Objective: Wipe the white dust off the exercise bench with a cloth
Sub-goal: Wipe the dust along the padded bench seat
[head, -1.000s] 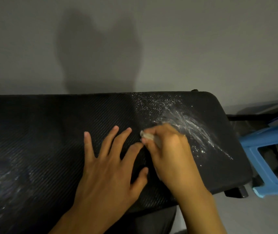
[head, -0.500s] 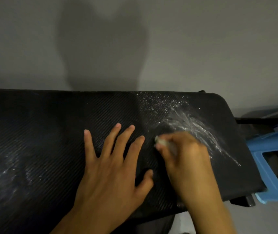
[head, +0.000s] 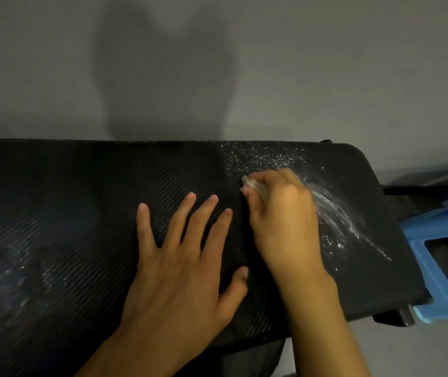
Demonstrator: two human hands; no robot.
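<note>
1. Grey wall is seen behind the black exercise bench (head: 81,186).
2. White dust (head: 334,213) is left streaked near the right end.
3. Left hand (head: 182,268) is laid flat, fingers spread, probably for bracing.
4. A small cloth (head: 254,186) is pinched by the right hand (head: 282,216) against the dusty patch.

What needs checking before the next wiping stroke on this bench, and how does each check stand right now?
1. Grip on cloth by right hand: ok.
2. Bracing by left hand, flat on bench: ok.
3. Contact of cloth with bench: cannot tell, the fingers hide it.
4. Removal of white streaks to the right of the right hand: not ok.
5. Removal of faint dust at the bench's left end: not ok.
</note>
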